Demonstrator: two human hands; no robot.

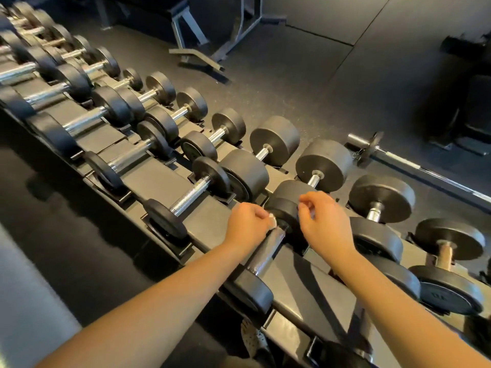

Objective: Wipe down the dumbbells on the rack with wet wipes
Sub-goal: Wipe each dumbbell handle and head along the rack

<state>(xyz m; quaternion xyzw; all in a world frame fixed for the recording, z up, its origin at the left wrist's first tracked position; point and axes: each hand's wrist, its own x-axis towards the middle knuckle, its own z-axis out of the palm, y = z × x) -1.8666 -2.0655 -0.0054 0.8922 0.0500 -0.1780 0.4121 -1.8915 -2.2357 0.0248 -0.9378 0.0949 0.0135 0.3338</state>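
A black dumbbell with a chrome handle (265,251) lies on the near tier of the rack (164,181), right below me. My left hand (247,225) hovers at the far end of its handle, fingers curled round a small white wet wipe (272,220) that peeks out by the inner weight head (285,212). My right hand (322,221) hangs over that same head with its fingers loosely curled; a sliver of white shows under them, and I cannot tell whether it holds anything.
Several more dumbbells fill both tiers, running away to the upper left and on to the right (382,197). A barbell (414,166) lies on the dark rubber floor behind the rack. Benches (191,35) stand farther back.
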